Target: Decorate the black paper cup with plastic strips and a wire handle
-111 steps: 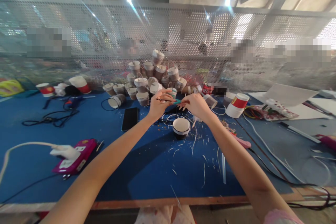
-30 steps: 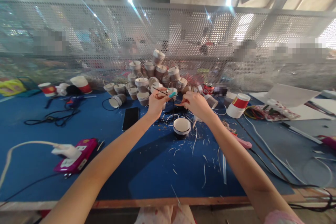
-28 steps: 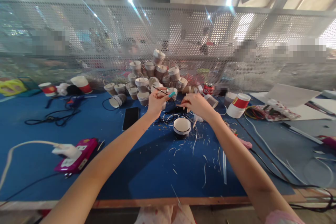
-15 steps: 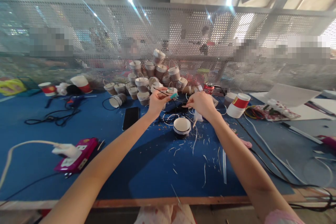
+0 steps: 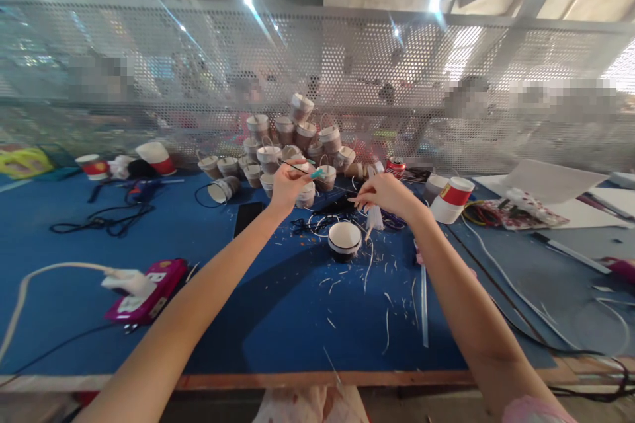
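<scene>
My left hand [image 5: 292,185] is raised over the far middle of the table, its fingers pinched on a thin dark cord [image 5: 292,166]. Teal nails show at its fingertips. To the right, my right hand [image 5: 384,197] has its thumb and fingers drawn together; whatever they pinch is too thin to make out. Below and between the hands stands a small white-lined cup [image 5: 344,238] with a black cord round its rim. Behind my left hand, several grey-brown cups with white rims and string loops [image 5: 269,157] are stacked.
A black phone [image 5: 247,218] lies partly behind my left forearm. The purple power strip [image 5: 166,275] sits at left. White thread scraps [image 5: 387,330] litter the blue table. At right stand a red-and-white paper cup [image 5: 452,199] and a red can [image 5: 395,167]. A perforated metal screen [image 5: 362,53] closes the back.
My left hand has moved a little left and away from my right hand, widening the gap. My right hand has shifted slightly right, its fingers a bit looser. The small cup stays put.
</scene>
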Action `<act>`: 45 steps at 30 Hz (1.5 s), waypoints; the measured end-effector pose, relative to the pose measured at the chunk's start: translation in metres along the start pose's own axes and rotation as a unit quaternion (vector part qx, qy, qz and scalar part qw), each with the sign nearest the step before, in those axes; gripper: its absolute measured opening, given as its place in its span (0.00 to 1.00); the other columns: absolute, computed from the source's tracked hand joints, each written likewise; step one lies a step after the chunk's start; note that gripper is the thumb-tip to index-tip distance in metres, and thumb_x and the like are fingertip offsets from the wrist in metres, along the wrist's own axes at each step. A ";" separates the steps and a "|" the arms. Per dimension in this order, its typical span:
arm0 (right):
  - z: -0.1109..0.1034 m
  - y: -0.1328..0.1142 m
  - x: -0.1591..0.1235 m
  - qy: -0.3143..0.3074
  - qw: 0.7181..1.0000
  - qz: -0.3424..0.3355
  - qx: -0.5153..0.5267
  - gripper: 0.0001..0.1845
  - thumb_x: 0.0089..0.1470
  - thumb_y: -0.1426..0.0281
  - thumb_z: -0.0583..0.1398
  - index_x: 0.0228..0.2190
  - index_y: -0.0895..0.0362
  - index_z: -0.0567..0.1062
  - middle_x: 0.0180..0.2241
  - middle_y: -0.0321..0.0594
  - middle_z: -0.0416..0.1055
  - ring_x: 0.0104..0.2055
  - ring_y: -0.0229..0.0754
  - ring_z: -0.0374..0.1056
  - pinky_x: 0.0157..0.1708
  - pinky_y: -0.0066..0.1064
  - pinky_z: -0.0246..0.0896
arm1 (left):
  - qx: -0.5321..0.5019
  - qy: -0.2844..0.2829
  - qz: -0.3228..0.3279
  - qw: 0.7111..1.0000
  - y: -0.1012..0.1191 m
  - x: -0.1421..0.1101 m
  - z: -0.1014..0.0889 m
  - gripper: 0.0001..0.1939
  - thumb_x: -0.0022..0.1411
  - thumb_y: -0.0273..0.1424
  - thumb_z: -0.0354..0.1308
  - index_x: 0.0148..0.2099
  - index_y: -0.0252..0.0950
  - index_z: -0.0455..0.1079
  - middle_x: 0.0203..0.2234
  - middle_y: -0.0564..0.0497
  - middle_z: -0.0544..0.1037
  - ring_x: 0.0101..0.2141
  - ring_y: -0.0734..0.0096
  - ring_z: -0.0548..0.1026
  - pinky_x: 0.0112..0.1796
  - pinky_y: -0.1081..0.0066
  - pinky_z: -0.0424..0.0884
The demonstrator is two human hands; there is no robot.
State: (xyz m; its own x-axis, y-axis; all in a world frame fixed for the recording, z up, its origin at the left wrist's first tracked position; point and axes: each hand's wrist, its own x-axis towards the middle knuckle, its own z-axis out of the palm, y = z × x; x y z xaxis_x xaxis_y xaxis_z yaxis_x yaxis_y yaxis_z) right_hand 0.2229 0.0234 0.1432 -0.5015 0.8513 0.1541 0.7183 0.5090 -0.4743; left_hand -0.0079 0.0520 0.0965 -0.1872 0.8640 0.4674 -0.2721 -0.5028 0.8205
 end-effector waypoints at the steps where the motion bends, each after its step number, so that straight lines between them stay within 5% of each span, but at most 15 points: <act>1: -0.003 0.004 0.000 -0.017 1.000 0.000 0.008 0.10 0.52 0.71 0.59 0.23 0.58 0.79 0.23 0.38 0.77 0.24 0.35 0.71 0.27 0.23 0.63 | 0.002 -0.003 0.002 1.000 0.002 0.002 -0.002 0.25 0.34 0.29 0.73 0.37 0.33 0.69 0.20 0.54 0.78 0.22 0.75 0.76 0.26 0.77 0.68; 11: -0.002 0.008 0.004 0.083 0.976 0.107 -0.172 0.04 0.44 0.68 0.65 0.26 0.51 0.81 0.24 0.36 0.77 0.30 0.41 0.71 0.26 0.27 0.59 | 0.015 0.015 0.008 1.000 0.005 0.003 -0.003 0.26 0.35 0.29 0.72 0.39 0.34 0.68 0.22 0.53 0.79 0.25 0.70 0.78 0.30 0.73 0.72; 28: 0.009 0.009 0.009 0.173 0.962 0.120 -0.173 0.10 0.41 0.60 0.66 0.22 0.55 0.78 0.26 0.39 0.76 0.30 0.42 0.70 0.25 0.28 0.55 | -0.125 0.048 -0.060 0.989 -0.002 -0.002 0.007 0.18 0.39 0.25 0.71 0.33 0.36 0.67 0.23 0.56 0.78 0.26 0.76 0.77 0.36 0.73 0.74; 32: 0.009 0.011 0.009 0.158 0.971 0.093 -0.150 0.08 0.41 0.63 0.67 0.22 0.55 0.78 0.24 0.37 0.75 0.30 0.41 0.70 0.24 0.27 0.53 | -0.117 0.050 -0.044 0.991 -0.003 -0.001 0.005 0.19 0.38 0.26 0.71 0.33 0.35 0.67 0.20 0.57 0.77 0.25 0.75 0.77 0.36 0.71 0.75; 37: 0.003 0.020 0.009 0.066 0.993 0.029 -0.097 0.05 0.45 0.66 0.65 0.26 0.54 0.81 0.24 0.36 0.76 0.29 0.38 0.70 0.26 0.25 0.56 | -0.120 0.052 -0.051 0.990 -0.003 0.001 0.004 0.22 0.33 0.24 0.73 0.32 0.34 0.68 0.19 0.56 0.78 0.24 0.74 0.77 0.35 0.72 0.74; 41: 0.000 0.023 0.009 0.008 0.994 0.047 -0.098 0.06 0.47 0.67 0.64 0.25 0.55 0.82 0.22 0.36 0.76 0.26 0.37 0.70 0.25 0.24 0.57 | -0.122 0.053 -0.051 0.990 -0.001 0.000 0.006 0.21 0.32 0.24 0.73 0.32 0.33 0.70 0.18 0.55 0.78 0.24 0.75 0.77 0.34 0.73 0.73; 45: 0.001 0.020 0.008 0.035 0.988 0.084 -0.127 0.05 0.45 0.70 0.64 0.26 0.55 0.82 0.23 0.37 0.77 0.28 0.38 0.71 0.24 0.24 0.56 | -0.128 0.046 -0.044 0.990 0.001 -0.002 0.007 0.22 0.31 0.25 0.73 0.32 0.34 0.70 0.17 0.57 0.77 0.23 0.76 0.76 0.34 0.73 0.73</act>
State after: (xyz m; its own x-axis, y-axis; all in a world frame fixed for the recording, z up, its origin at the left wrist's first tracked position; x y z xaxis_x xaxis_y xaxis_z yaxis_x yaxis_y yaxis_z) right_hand 0.2328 0.0402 0.1343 -0.3369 0.9286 0.1556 0.8907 0.3679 -0.2671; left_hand -0.0008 0.0499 0.0984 -0.2342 0.9046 0.3562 -0.5186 -0.4262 0.7412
